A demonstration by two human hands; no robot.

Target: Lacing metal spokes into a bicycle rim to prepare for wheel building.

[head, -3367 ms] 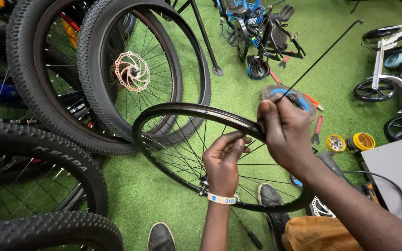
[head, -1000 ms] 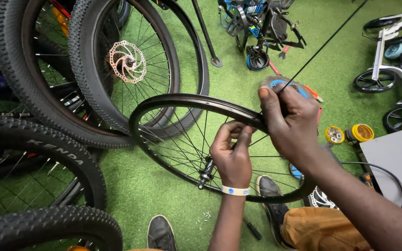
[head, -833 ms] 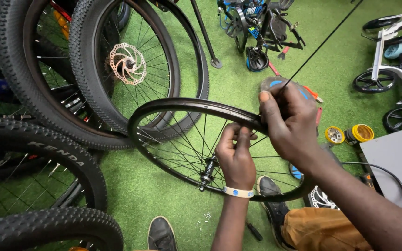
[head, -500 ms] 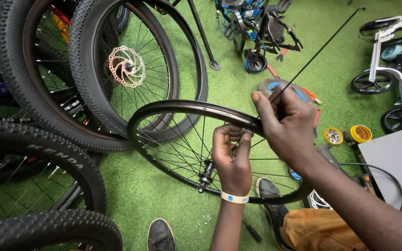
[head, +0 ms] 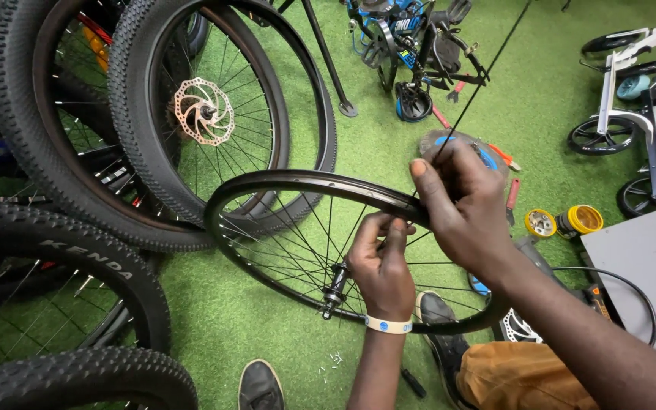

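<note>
Left hand (head: pixel 381 266) pinches a spoke (head: pixel 419 237) inside the bare rim (head: pixel 298 182), centre frame; right hand (head: pixel 465 201) grips the rim's top edge. A loose spoke (head: pixel 487 72) rises from its fingers.

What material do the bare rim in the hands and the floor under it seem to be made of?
The rim looks like metal with a dark, slightly glossy coat: light glints along its edge. The floor looks like green synthetic turf, judging by its short, matte fibres. Both are guesses from appearance.
</note>
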